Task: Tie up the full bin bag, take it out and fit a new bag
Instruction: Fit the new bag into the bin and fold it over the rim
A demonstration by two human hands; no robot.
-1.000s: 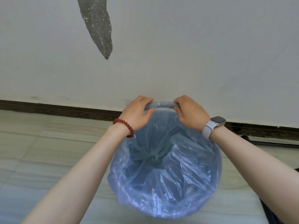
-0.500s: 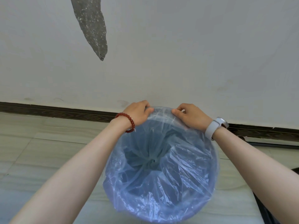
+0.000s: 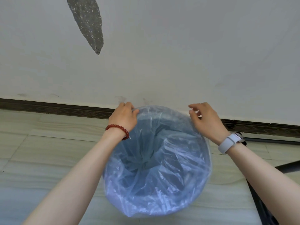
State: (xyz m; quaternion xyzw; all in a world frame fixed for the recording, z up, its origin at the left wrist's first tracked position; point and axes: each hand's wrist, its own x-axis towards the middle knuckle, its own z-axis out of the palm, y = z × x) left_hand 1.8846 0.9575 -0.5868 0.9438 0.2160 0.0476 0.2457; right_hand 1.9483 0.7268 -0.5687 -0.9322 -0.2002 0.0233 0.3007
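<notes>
Pale floor tiles and a scuffed white wall with a dark skirting board frame a bin whose own body is entirely hidden beneath a new blue bin bag, standing on the floor close to the wall. A person's left hand, a red bead bracelet at the wrist, is closed on the plastic at the far left of the rim, fingers curled over the edge. The right hand, above a white wristwatch, sits at the far right of the rim with fingers loosely spread; whether it pinches the film or merely touches it cannot be told. The hands are well apart. The fitting looks nearly done, yet the thin film could tear if dragged hard over the rim, or slip back into the bin where the overhang is shallow. A grey patch of bare plaster is cut off by the upper edge, dark objects at the right edge are too cropped to identify, and the bag's gathered bottom is lost in folds.
</notes>
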